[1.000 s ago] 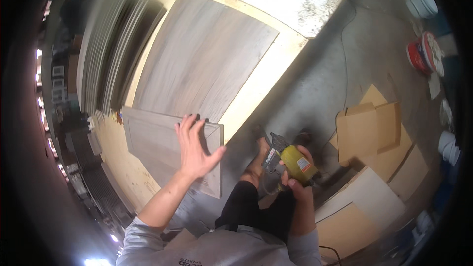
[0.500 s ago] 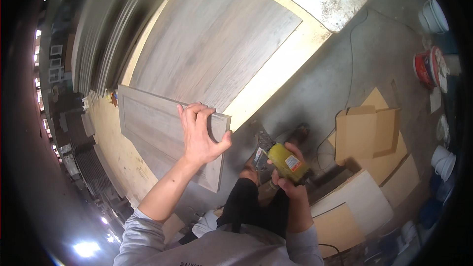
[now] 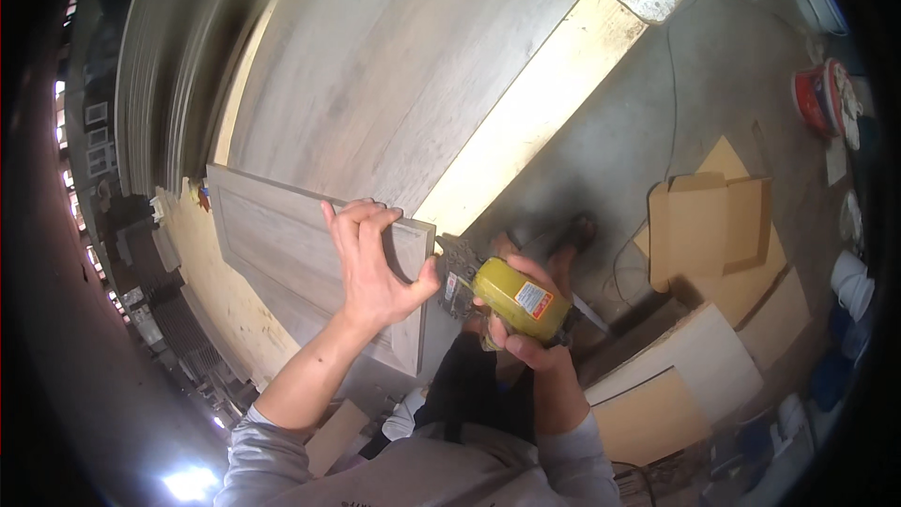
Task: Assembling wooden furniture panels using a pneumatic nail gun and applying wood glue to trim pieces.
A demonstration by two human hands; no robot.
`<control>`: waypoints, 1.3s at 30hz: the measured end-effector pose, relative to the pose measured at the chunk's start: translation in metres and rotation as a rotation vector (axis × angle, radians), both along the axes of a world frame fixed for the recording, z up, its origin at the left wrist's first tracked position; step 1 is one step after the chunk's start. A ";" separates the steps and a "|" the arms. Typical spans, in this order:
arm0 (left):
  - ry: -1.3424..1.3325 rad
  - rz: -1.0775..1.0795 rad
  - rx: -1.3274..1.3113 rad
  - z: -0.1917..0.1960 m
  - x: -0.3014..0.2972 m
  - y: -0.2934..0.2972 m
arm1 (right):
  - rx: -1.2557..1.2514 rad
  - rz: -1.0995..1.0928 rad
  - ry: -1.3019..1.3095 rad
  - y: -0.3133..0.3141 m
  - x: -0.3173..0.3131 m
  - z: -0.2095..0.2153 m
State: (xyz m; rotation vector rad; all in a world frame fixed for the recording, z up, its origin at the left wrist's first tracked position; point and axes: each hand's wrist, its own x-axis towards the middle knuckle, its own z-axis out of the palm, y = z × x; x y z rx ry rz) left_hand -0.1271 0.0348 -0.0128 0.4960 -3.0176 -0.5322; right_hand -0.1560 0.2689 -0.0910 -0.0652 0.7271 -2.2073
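Observation:
My left hand (image 3: 371, 268) lies flat on the near right corner of a grey wood-grain cabinet door panel (image 3: 282, 249), fingers spread over its top edge. My right hand (image 3: 526, 324) grips a yellow power tool (image 3: 519, 298), whose dark metal nose points at the panel's right edge, close to my left thumb. The panel rests on a pale plywood worktop (image 3: 526, 131), beside a much larger grey wood-grain board (image 3: 394, 75).
Several long boards (image 3: 164, 66) are stacked at the far left of the worktop. On the concrete floor to the right lie flattened cardboard pieces (image 3: 718, 225), a black cable (image 3: 671, 66), a red bucket (image 3: 815, 99) and white containers (image 3: 849, 282).
My left hand has come down from raised above the panel to pressing on its corner. The yellow tool has moved up and left, closer to the panel's edge.

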 end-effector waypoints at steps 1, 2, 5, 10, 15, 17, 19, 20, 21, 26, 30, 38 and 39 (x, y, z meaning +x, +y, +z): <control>0.016 0.002 -0.003 0.000 -0.001 0.000 | 0.032 0.028 0.049 0.002 -0.004 -0.001; 0.024 0.007 -0.001 0.001 -0.001 -0.001 | 0.034 0.033 0.057 0.006 -0.013 0.002; 0.044 -0.009 0.016 -0.001 0.000 -0.003 | 0.366 -0.005 0.460 0.019 -0.055 0.040; 0.086 0.025 0.026 -0.001 0.001 -0.006 | 0.720 -0.222 1.198 -0.048 -0.168 0.149; 0.118 0.018 0.060 0.000 -0.005 -0.004 | 1.199 -0.140 1.585 -0.149 -0.232 0.143; 0.137 0.027 0.056 -0.002 -0.006 -0.004 | 1.261 -0.245 1.802 -0.168 -0.235 0.116; 0.117 0.025 0.076 0.001 -0.005 -0.005 | 1.177 -0.365 1.743 -0.166 -0.211 0.109; 0.084 0.032 0.083 0.002 -0.001 -0.007 | 1.075 -0.475 1.668 -0.163 -0.188 0.104; 0.081 0.043 0.089 0.004 0.002 -0.010 | 1.101 -0.426 1.442 -0.153 -0.157 0.098; 0.094 -0.077 0.227 0.000 0.004 -0.034 | 1.184 -0.181 0.818 -0.103 -0.014 0.078; 0.158 -0.075 0.253 -0.004 0.002 -0.044 | 1.222 -0.239 0.680 -0.120 0.013 0.074; 0.137 -0.073 0.215 0.000 0.000 -0.042 | 1.198 -0.346 0.774 -0.123 0.014 0.065; 0.135 -0.080 0.212 0.000 -0.001 -0.042 | 1.192 -0.348 0.775 -0.123 0.013 0.066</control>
